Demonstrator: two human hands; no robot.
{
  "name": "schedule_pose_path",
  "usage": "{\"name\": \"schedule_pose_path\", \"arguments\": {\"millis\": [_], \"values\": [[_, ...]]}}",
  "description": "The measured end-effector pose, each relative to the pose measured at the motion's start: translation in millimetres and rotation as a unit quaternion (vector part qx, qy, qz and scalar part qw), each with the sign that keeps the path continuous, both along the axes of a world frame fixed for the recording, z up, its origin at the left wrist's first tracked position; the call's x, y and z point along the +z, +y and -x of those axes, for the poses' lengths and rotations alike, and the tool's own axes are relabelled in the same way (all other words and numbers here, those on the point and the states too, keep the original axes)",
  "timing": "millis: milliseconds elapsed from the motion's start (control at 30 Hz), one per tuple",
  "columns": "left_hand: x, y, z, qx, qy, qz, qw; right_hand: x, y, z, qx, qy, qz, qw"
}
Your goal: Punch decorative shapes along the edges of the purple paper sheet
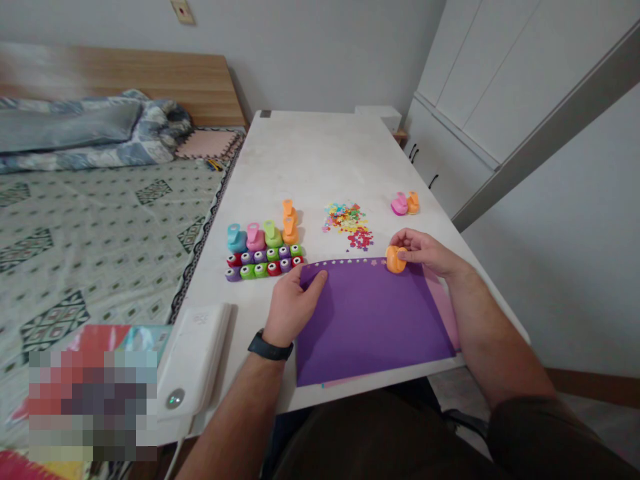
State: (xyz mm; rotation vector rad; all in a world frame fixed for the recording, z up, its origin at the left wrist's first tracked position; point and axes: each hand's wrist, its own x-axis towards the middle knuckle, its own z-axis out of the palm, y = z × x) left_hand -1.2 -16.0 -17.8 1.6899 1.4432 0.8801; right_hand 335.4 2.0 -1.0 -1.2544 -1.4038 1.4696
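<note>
A sheet of purple paper (pixel 370 320) lies at the table's near edge, with a row of small punched holes along its far edge. My left hand (pixel 295 303) grips its far left corner, thumb on top and the fingers partly hidden. My right hand (pixel 423 252) is closed around an orange paper punch (pixel 395 260), which sits on the far edge toward the right end of the row. Pink paper (pixel 443 300) shows from under the purple sheet on the right. Beyond it lies a pile of colourful paper confetti (pixel 345 217), with red pieces (pixel 360 239) nearest the sheet.
Several small punches (pixel 260 269) stand in rows left of the sheet, with larger punches (pixel 255 237) behind them. A pink punch (pixel 399 204) and an orange one (pixel 413 203) stand at the right. A white device (pixel 200 353) with a cable occupies the table's left edge, beside a bed (pixel 120 253).
</note>
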Motion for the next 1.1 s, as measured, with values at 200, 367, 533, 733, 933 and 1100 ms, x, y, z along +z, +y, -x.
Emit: {"name": "schedule_pose_path", "arguments": {"millis": [200, 367, 533, 733, 933, 1100], "values": [[0.5, 1, 0, -0.003, -0.002, 0.000, 1.000, 0.6, 0, 1, -0.003, -0.002, 0.002, 1.000], [1.1, 0, 0, -0.001, 0.001, 0.001, 1.000, -2.4, 1, 2, -0.016, -0.001, 0.003, 1.000], [1.9, 0, 0, 0.001, -0.008, 0.002, 1.000, -4.4, 0, 4, -0.033, 0.008, 0.008, 0.999], [1.5, 0, 0, 0.001, -0.003, 0.003, 1.000, -6.7, 1, 6, -0.047, 0.015, 0.006, 0.999], [0.4, 0, 0, 0.002, -0.013, 0.006, 1.000, -8.1, 0, 8, -0.066, 0.028, 0.005, 0.997], [0.4, 0, 0, 0.001, -0.022, 0.014, 1.000, -10.6, -1, 10, -0.074, 0.042, 0.004, 0.996]]}}
